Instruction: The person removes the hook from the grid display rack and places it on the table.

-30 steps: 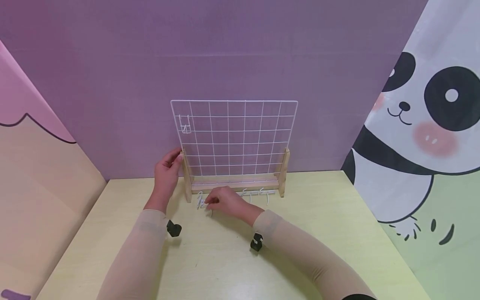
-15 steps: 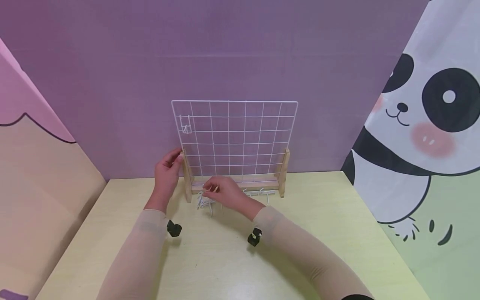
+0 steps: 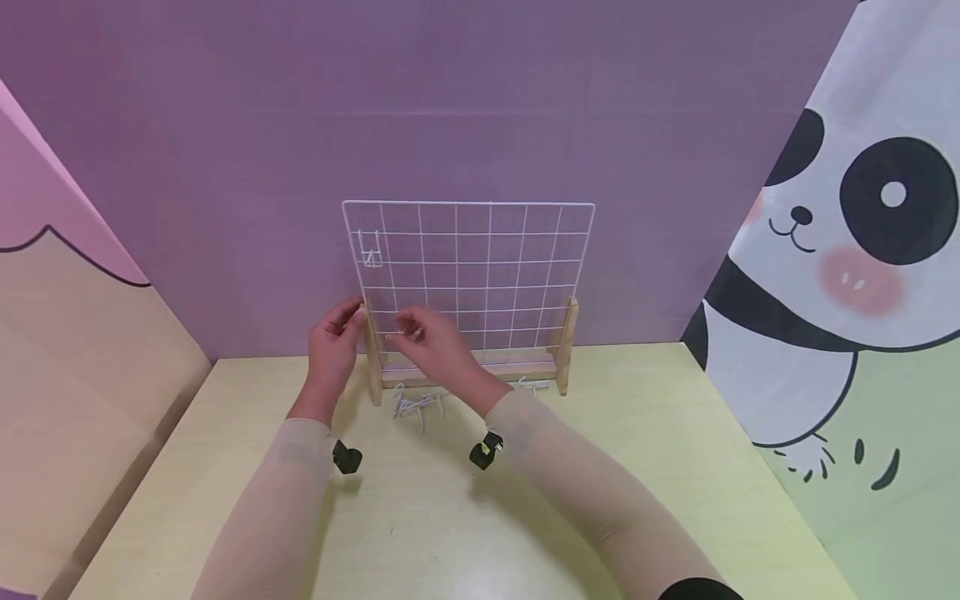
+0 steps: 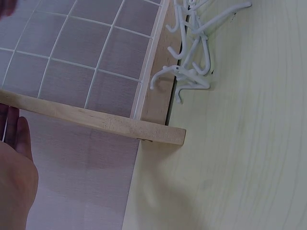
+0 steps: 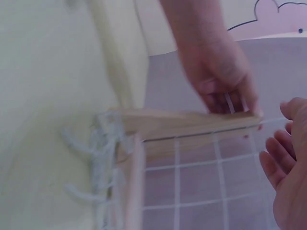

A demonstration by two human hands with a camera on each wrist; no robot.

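Observation:
A white wire grid [image 3: 472, 287] stands upright in a wooden stand [image 3: 568, 350]. My left hand [image 3: 333, 350] holds the top of the stand's left post [image 3: 371, 358], thumb in front and fingers behind, as the right wrist view also shows. In front of the grid's lower left, my right hand [image 3: 435, 346] is raised, its fingers loosely bent and nothing visible between them. A white wire hook [image 3: 371, 250] hangs at the grid's upper left. Several white hooks [image 4: 192, 76] lie on the table along the stand's front base.
The pale wooden table [image 3: 420, 517] runs back to a purple backdrop [image 3: 465, 100]. A panda-print panel [image 3: 870, 250] stands at the right and a pink and beige one at the left.
My right hand has risen from the hooks on the table to the front of the grid's lower left. My left hand has kept its hold on the post.

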